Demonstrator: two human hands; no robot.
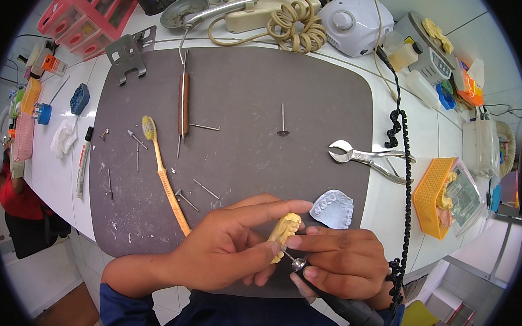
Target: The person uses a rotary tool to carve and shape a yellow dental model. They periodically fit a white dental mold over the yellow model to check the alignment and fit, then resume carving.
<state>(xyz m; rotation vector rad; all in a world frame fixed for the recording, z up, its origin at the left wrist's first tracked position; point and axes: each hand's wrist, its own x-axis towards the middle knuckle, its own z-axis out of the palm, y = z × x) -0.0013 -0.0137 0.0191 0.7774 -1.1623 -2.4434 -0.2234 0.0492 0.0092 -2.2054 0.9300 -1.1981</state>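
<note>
My left hand (pixel 228 243) is closed around a yellow plaster dental model (pixel 282 231), its thumb on the near side and its index finger stretched along the far side. My right hand (pixel 344 260) grips a black rotary handpiece (pixel 348 308) low near its metal collar. The handpiece's thin bur meets the lower part of the model, and a right fingertip rests against the model too. Just beyond my right hand, a white-blue plaster dental arch (pixel 332 209) lies on the grey mat (pixel 244 145).
Pliers (pixel 369 159) lie at the mat's right edge. A toothbrush (pixel 164 176), a wooden-handled tool (pixel 184 104) and several burs are spread leftward. The handpiece's coiled cord (pixel 407 216) hangs on the right, near a yellow basket (pixel 433 197). A person in red sits far left.
</note>
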